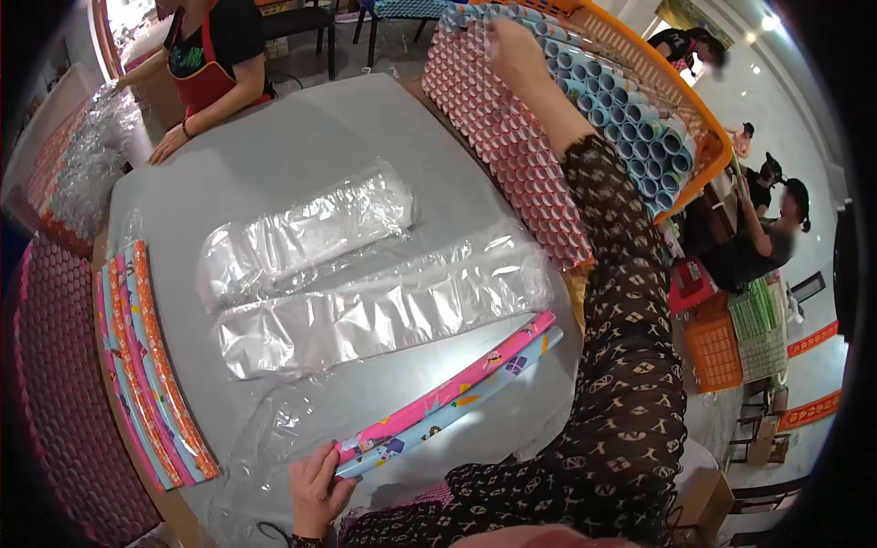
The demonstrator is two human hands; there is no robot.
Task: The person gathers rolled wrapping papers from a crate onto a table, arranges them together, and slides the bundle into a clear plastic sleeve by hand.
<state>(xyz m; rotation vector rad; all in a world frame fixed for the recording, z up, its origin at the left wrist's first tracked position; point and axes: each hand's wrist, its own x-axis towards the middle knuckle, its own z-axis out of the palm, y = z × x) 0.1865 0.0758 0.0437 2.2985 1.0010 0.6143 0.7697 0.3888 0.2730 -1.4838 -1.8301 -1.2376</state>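
My left hand [320,484] is closed at the near ends of a pink patterned wrapping paper roll [448,388] and a light blue one [461,405], which lie side by side on the grey table [457,183]. My right hand [519,57] reaches far forward over the stacked red-and-white roll ends [512,137], beside blue rolls [630,119] in an orange basket [703,119]. Its fingers are blurred and partly hidden, so any grip does not show. Two piles of clear plastic sleeves [384,320] lie crosswise mid-table.
Several orange, pink and blue rolls [155,365] in clear wrap lie along the left table edge. More stacked rolls [64,393] stand beyond it. A person in a red apron [215,73] rests a hand on the far edge. Other people [758,228] work at the right.
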